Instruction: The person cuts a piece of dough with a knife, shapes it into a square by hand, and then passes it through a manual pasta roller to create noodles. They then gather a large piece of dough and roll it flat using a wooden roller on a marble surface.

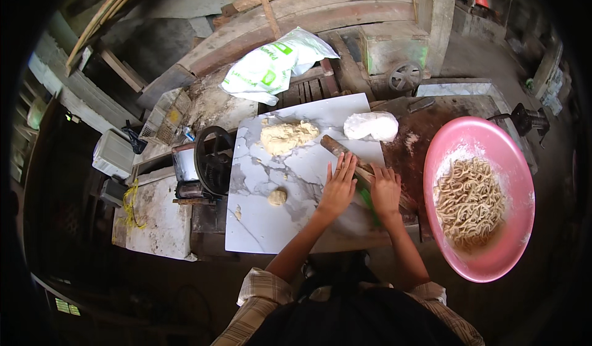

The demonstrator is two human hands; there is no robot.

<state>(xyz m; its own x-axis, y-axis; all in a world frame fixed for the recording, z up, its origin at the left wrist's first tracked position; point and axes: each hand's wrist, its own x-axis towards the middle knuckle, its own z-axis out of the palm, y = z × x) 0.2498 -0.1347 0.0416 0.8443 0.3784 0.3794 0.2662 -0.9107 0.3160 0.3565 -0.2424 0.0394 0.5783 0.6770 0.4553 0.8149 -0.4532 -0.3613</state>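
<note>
My left hand (337, 185) lies palm down with fingers stretched out over a wooden rod (332, 146) on the marble-patterned board (265, 219). My right hand (385, 195) rests beside it on the rod's lower part, fingers extended. A green item (367, 204) shows partly between and beneath my hands; I cannot make out what it is. A rough lump of pale dough (288, 136) sits at the board's back, with a small dough ball (277, 197) nearer me. A white floury bundle (370, 126) lies at the back right.
A pink basin (517, 216) of noodle strands stands right of the board. A hand-cranked roller machine with a black wheel (213, 158) is at left. A white-and-green sack (271, 68) lies behind. A metal crank device (530, 119) sits at far right; wooden beams line the back.
</note>
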